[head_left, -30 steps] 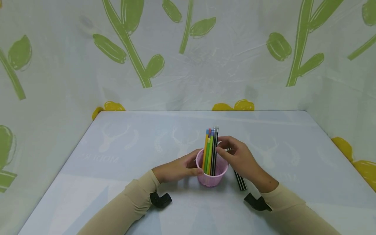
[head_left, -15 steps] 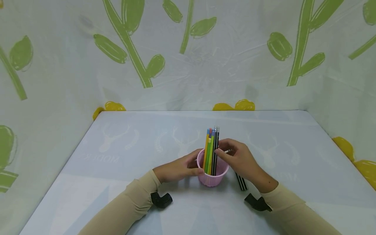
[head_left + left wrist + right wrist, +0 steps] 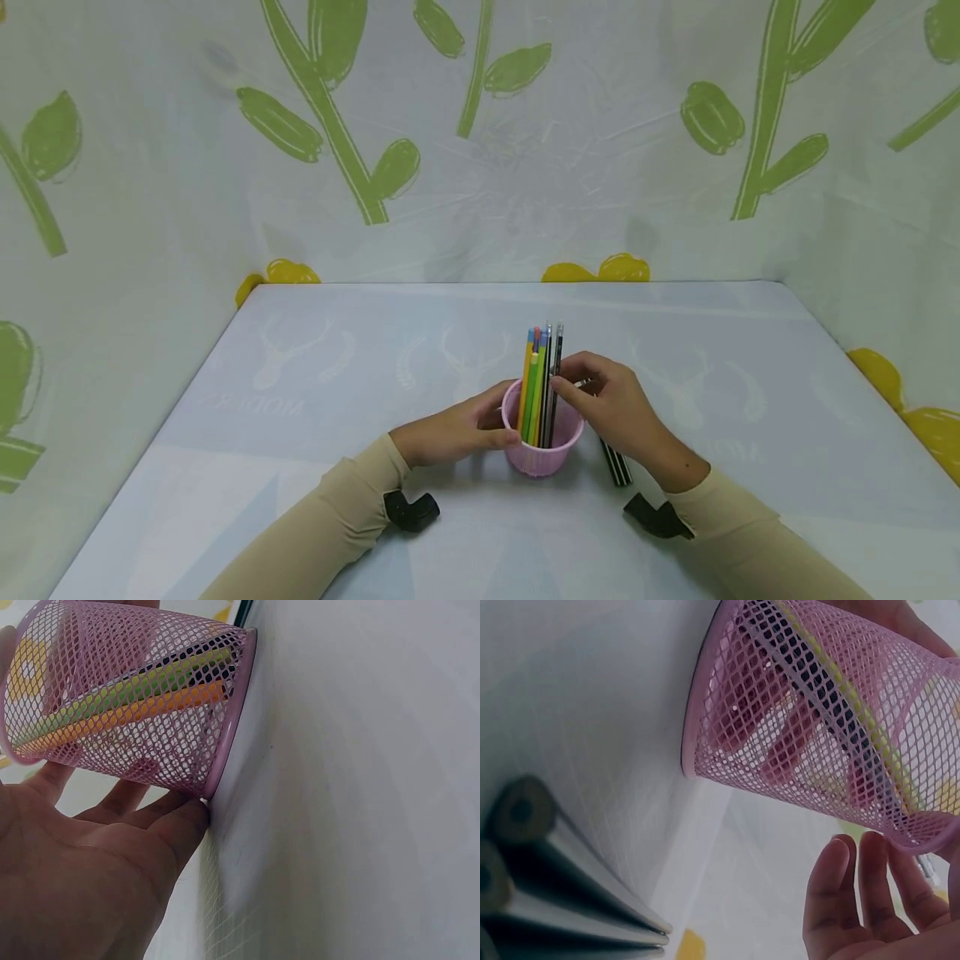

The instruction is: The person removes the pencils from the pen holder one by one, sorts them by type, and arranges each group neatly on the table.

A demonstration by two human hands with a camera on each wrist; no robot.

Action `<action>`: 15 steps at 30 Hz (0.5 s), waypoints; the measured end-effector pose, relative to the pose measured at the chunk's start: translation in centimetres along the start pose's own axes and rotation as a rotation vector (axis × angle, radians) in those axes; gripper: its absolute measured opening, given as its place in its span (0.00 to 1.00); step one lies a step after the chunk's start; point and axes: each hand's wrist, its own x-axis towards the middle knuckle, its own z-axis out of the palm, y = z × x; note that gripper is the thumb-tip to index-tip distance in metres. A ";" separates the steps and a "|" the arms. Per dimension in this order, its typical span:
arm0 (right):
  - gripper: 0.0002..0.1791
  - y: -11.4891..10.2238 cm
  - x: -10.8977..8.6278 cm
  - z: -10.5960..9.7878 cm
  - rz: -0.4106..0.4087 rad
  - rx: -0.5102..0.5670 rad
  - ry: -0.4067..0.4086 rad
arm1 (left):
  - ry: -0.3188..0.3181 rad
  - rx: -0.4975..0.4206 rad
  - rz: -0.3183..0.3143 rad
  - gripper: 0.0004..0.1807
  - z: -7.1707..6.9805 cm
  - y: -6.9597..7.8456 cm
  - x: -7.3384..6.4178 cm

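A pink mesh pencil cup [image 3: 543, 462] stands upright on the table. My left hand [image 3: 453, 432] holds it from the left, thumb over the near rim and fingers along the far side. Several colored pencils [image 3: 531, 392] lean in its left half, orange, green and yellow among them, beside dark ones. At the right rim, my right hand [image 3: 622, 408] pinches a black striped pencil [image 3: 559, 342] between thumb and forefinger; its lower part is inside the cup. The right wrist view shows the other right fingers [image 3: 832, 870] below the rim, outside the mesh wall [image 3: 772, 765].
More black striped pencils [image 3: 617, 467] lie on the table, partly under my right hand. Their blunt ends [image 3: 525, 810] appear close up in the right wrist view. A pale patterned cloth covers the table [image 3: 337, 517]; leaf-printed walls [image 3: 570, 167] rise around it.
The top of the black pencil in my right hand has tipped slightly right, away from the other pencils. My left hand and the cup have hardly moved.
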 end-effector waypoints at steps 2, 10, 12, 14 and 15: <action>0.09 -0.2 0.0 -0.1 0.007 -0.015 0.015 | 0.004 0.002 -0.005 0.41 0.0 0.0 0.0; 0.08 -0.7 0.1 -0.9 -0.019 -0.024 0.037 | 0.009 0.010 -0.014 0.41 -0.1 -0.1 0.1; 0.09 -0.8 0.1 -1.1 -0.029 0.005 0.033 | 0.010 0.014 -0.018 0.41 -0.1 -0.2 0.1; 0.10 -0.9 0.1 -1.4 -0.035 0.037 0.030 | 0.012 0.017 -0.024 0.42 -0.1 -0.2 0.1; 0.10 -0.9 0.1 -1.5 -0.043 0.057 0.029 | 0.012 0.016 -0.026 0.42 0.0 -0.2 0.1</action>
